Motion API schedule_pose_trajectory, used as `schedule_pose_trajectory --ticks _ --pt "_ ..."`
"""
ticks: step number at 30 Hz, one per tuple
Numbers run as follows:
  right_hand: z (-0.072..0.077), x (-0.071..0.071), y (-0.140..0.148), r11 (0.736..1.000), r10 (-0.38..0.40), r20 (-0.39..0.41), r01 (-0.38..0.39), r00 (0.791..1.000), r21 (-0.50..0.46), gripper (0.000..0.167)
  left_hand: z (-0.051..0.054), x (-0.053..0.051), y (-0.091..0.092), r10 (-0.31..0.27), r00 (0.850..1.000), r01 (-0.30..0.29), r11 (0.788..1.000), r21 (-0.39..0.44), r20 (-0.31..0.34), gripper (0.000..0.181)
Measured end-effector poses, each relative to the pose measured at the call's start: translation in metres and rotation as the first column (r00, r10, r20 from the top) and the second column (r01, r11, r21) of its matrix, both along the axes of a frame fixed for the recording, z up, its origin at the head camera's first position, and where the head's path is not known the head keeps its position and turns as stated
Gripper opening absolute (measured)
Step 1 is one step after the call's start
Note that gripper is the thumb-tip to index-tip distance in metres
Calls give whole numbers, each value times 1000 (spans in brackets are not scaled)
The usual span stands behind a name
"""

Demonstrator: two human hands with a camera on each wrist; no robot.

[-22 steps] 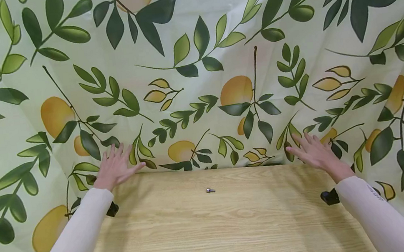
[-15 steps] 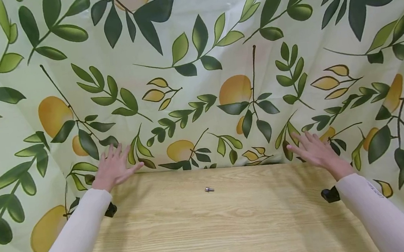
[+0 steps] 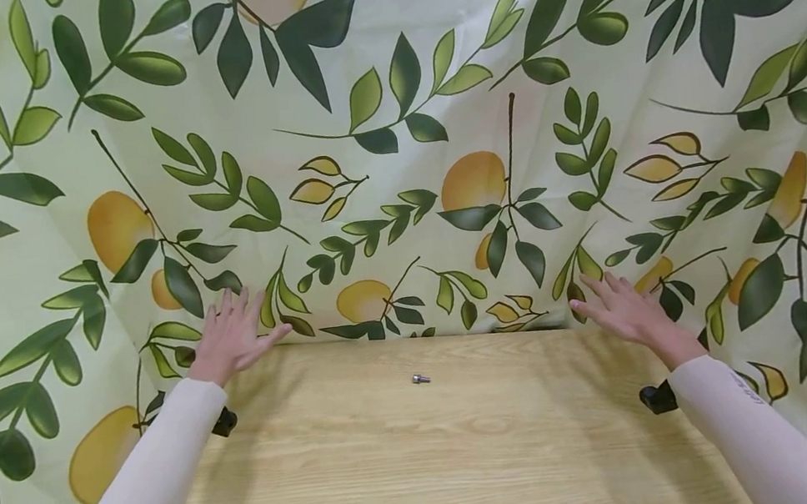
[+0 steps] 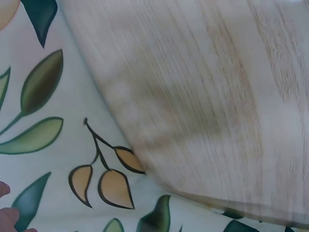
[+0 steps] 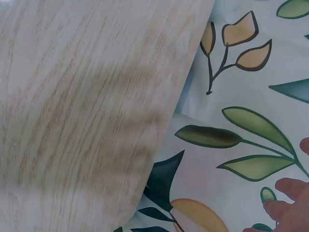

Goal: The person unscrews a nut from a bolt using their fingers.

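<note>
A small metal screw [image 3: 421, 378] lies on its side on the wooden table [image 3: 444, 457], towards the far edge. My left hand [image 3: 236, 337] is spread with straight fingers over the table's far left corner, holding nothing. Over the far right corner my right hand [image 3: 631, 310] is spread likewise, also holding nothing. The screw lies between the two hands, touched by neither. In the left wrist view only fingertips [image 4: 9, 215] show at the lower left edge; the right wrist view shows part of the right hand [image 5: 289, 208] at the lower right.
A cloth [image 3: 346, 32] printed with leaves and orange fruit hangs behind the table and at both sides. Black devices sit under the left wrist [image 3: 224, 422] and the right wrist [image 3: 658, 399]. The table's rounded corners show in the wrist views.
The head view has shifted very slightly. Both hands keep about the same place and spread, and the screw lies where it was.
</note>
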State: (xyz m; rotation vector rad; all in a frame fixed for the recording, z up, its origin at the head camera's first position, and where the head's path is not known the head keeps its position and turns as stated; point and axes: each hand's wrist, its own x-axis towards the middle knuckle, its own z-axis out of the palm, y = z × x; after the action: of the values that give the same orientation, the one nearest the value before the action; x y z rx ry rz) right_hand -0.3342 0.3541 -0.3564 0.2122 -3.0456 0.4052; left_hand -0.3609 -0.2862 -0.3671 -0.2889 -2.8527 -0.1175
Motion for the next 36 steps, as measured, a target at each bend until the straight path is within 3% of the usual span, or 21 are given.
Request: schedule_pose_trajectory --ticks 7,12,19,26,29,33,36 --pt "-1 10 -3 999 35 -40 -34 999 36 82 -5 7 8 14 999 -15 999 -36 -46 95" --pt "-2 23 -10 997 62 -74 -58 995 51 77 -11 20 18 26 998 -26 1000 -10 -55 95" --pt "-14 47 -23 994 103 -111 -105 989 -14 72 -24 40 43 2 999 -1 1000 22 -39 96" --pt "-27 64 -45 983 144 -162 -160 976 -90 65 -39 60 73 -62 997 65 994 84 -44 91" --pt "-33 67 -56 980 154 -191 -175 969 -96 61 -47 65 88 -116 992 122 985 123 -52 87" --pt "-44 68 -70 979 143 -218 -170 965 -109 56 -59 65 108 -201 978 206 960 187 -48 80" --pt "-52 68 -83 975 150 -242 -185 959 -126 51 -66 63 122 -241 970 236 941 241 -7 76"
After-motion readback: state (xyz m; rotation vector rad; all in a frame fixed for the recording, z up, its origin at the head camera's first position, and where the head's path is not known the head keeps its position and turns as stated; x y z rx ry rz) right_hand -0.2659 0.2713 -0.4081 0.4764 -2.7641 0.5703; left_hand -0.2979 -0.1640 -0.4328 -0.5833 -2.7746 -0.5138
